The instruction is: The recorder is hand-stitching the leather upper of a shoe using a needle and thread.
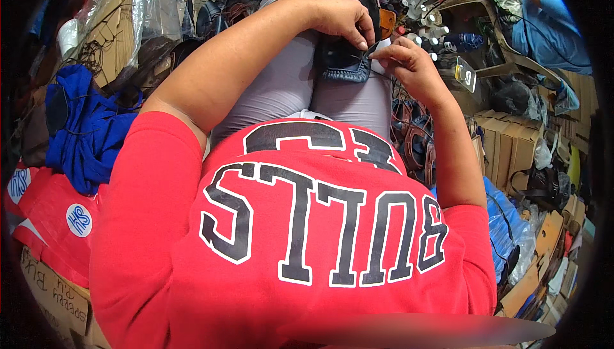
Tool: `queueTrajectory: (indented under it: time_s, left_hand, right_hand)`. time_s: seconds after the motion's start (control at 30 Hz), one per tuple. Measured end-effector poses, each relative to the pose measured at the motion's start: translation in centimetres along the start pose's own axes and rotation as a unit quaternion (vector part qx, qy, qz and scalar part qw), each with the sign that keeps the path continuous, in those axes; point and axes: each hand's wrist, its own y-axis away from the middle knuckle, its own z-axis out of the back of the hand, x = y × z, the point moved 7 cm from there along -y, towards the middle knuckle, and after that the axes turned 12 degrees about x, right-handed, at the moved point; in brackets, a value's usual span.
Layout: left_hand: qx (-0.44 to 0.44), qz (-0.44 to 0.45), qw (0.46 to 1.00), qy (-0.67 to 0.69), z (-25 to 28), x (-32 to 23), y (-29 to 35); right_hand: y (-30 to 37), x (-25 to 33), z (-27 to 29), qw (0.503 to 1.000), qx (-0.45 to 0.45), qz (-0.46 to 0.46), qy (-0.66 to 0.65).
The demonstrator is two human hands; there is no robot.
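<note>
A dark moccasin-style shoe [346, 75] with a gathered, stitched toe seam rests across my grey-trousered thighs, its toe toward my body. My left hand [345, 19] reaches over the shoe's opening from the left, thumb and forefinger pinched together above its inside. What they hold is too small to tell. On the shoe's right side, my right hand [409, 64] is closed in a pinch at the upper's edge. A small white patch [382, 44] shows between the hands; its kind is unclear.
Several small bottles [435, 32] stand beyond my right hand, near a chair frame [492, 19]. Cardboard boxes [502, 141] lie at the right. Blue cloth [86, 128] and a red bag [54, 214] are at the left. Clear plastic [150, 13] covers cardboard at the far left.
</note>
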Motion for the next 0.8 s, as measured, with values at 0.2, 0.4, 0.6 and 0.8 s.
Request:
queueTrajectory:
  time_s: [0.2,0.4,0.6,0.8]
  left_hand:
    - [0.01,-0.001,0.999,-0.034,-0.3,0.1,0.0]
    - [-0.019,-0.009,0.999,-0.047,-0.3,-0.8,0.2]
    - [-0.281,-0.109,0.946,-0.123,2.5,-2.6,4.6]
    - [-0.351,-0.028,0.935,-0.036,0.4,-2.1,11.1]
  right_hand:
    - [-0.4,-3.0,-0.9,0.985,0.053,-0.008,-0.166]
    - [-0.6,0.1,-1.4,0.998,-0.028,0.02,-0.048]
    - [0.4,0.2,-0.6,0.999,-0.034,0.007,-0.035]
    - [2.3,0.7,-1.6,0.998,-0.067,-0.018,-0.008]
